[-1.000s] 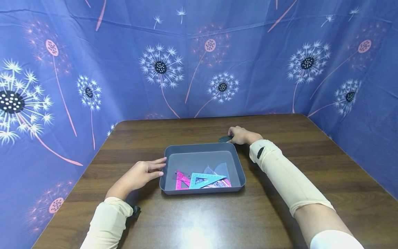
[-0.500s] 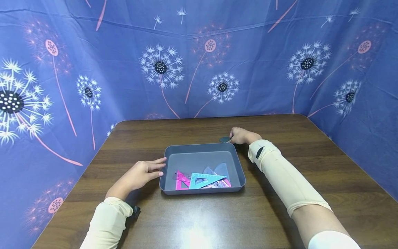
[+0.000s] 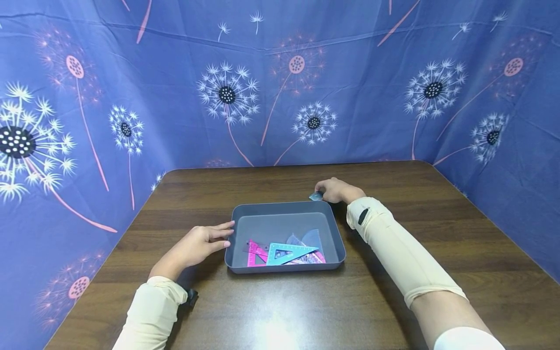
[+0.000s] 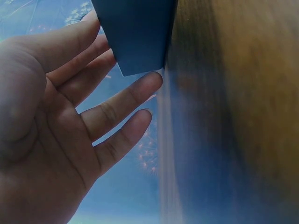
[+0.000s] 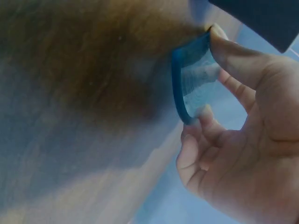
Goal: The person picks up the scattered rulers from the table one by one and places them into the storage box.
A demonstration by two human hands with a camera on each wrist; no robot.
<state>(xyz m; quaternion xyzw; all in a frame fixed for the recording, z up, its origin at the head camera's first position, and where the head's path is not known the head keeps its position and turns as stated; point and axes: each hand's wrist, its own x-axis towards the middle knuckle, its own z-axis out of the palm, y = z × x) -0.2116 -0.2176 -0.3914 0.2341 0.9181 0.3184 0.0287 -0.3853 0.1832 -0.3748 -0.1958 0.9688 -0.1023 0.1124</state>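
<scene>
My right hand (image 3: 336,190) is just past the tray's far right corner. In the right wrist view its thumb and fingers pinch a translucent blue protractor (image 5: 196,81) with a curved edge and fine markings. The head view shows only a small bluish part of the protractor (image 3: 315,196) beside the fingers. At the left, my left hand (image 3: 198,247) rests with extended fingers against the side wall of a grey rectangular tray (image 3: 262,222). Inside the tray lie a light blue set square (image 3: 302,251), a pink set square (image 3: 252,258) and other overlapping clear and pink pieces.
The brown wooden table (image 3: 280,301) extends around the tray on all sides. Behind it and at both sides hangs a blue cloth (image 3: 271,136) with a dandelion print. The tray's wall (image 4: 138,37) stands close to the left fingers.
The right fingers have shifted slightly left over the protractor, which has gone from dark and flat to lighter and apparently tilted. The left hand and tray have stayed in place.
</scene>
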